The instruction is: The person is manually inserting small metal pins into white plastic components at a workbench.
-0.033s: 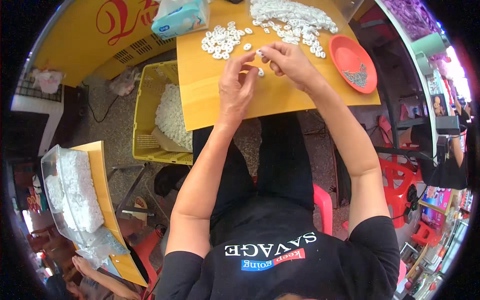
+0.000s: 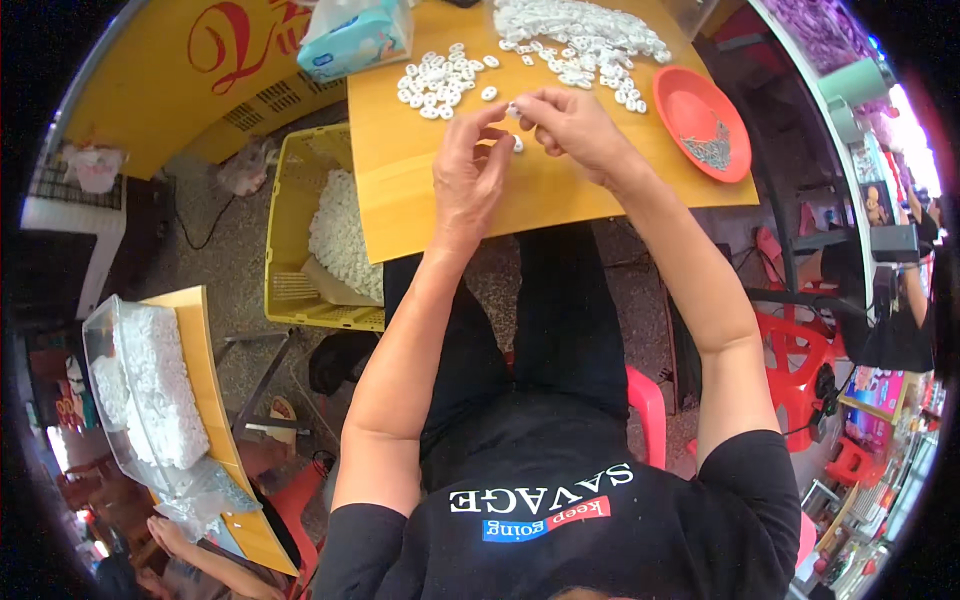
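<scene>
**Two hands pinching one small white piece over the yellow table**

Both hands meet at the table's middle. Left hand point(image 2: 468, 175) has fingers curled, thumb and forefinger tips closed on a small white piece point(image 2: 512, 110). Right hand point(image 2: 570, 125) is also curled, its fingertips pinched on the same piece from the other side. The piece sits between the two sets of fingertips, just above the yellow table point(image 2: 420, 215). Another white piece point(image 2: 517, 145) lies on the table right below the hands.

Around them:
- small pile of white pieces point(image 2: 440, 80) just beyond the left hand, flat on the table
- larger pile point(image 2: 585, 40) beyond the right hand, near the far edge
- orange dish point(image 2: 690, 105) to the right, holding tiny grey metal parts point(image 2: 712, 150)
- light blue packet point(image 2: 355, 40) at the far left corner
- yellow crate point(image 2: 290, 250) on the floor left of the table, with white material inside
- red plastic chair point(image 2: 810, 365) at right, well apart
</scene>
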A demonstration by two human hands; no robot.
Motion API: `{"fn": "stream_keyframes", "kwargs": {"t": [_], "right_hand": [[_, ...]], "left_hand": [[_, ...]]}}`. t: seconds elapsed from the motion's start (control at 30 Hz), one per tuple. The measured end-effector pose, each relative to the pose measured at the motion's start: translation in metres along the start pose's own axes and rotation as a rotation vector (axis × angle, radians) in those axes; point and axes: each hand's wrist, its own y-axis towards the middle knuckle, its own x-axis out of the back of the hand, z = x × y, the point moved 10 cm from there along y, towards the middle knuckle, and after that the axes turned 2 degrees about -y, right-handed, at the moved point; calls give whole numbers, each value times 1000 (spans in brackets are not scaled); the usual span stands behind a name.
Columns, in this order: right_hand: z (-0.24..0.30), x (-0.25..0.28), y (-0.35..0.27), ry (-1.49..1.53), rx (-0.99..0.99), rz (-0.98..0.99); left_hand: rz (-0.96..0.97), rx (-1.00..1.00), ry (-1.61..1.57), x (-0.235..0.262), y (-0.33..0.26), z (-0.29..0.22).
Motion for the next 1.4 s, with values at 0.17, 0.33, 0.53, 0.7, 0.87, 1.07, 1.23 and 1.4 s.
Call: {"fn": "stream_keyframes", "kwargs": {"t": [0.17,0.33,0.53,0.7,0.87,1.07,1.23,1.4], "right_hand": [[-10,-3,-14,18,-139,-16],[3,-7,-34,91,-95,114],[26,85,-51,-379,130,-119],[25,252,-59,-966,250,-547],[0,338,-62,-1188,-48,-665],[-4,328,-42,-1315,-88,-607],[-3,314,-28,-1389,-122,-571],[-7,308,-17,-1439,-166,-519]], "left_hand": [[48,-121,37,-5,0,0],[40,-15,-19,1,-6,7],[58,145,-155,-1,-7,9],[119,207,-221,-11,-9,16],[137,208,-184,-12,-9,19],[122,236,-186,-10,-9,20],[116,257,-181,-10,-10,24],[130,251,-180,-11,-10,22]]}}
